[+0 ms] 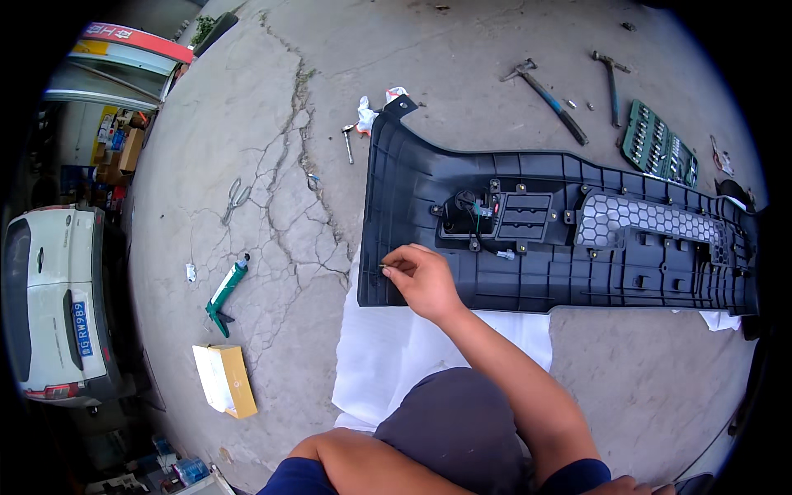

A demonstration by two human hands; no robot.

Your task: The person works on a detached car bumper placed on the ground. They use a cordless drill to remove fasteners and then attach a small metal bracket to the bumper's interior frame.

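My right hand (422, 285) is closed in a pinch at the left end of a large black plastic car trim panel (495, 285). A tiny yellowish piece (383, 266) shows at the fingertips, too small to name. The panel lies with its ribbed inner side up, dotted with metal clips, with a honeycomb grille (610, 221) and a wired unit (469, 213) set in it. My left arm (363, 458) bends across below my dark-clad knee (462, 421). At the lower edge only a sliver of a hand (627, 487) shows; whose it is, I cannot tell.
White sheeting (371, 355) lies under the panel. Leftward are a green caulking gun (223, 297), pliers (237, 200) and a yellow-white box (231, 381). Beyond the panel lie a ratchet (348, 144), two hammers (554, 106) and a green socket set (656, 144). A white car (62, 301) stands far left.
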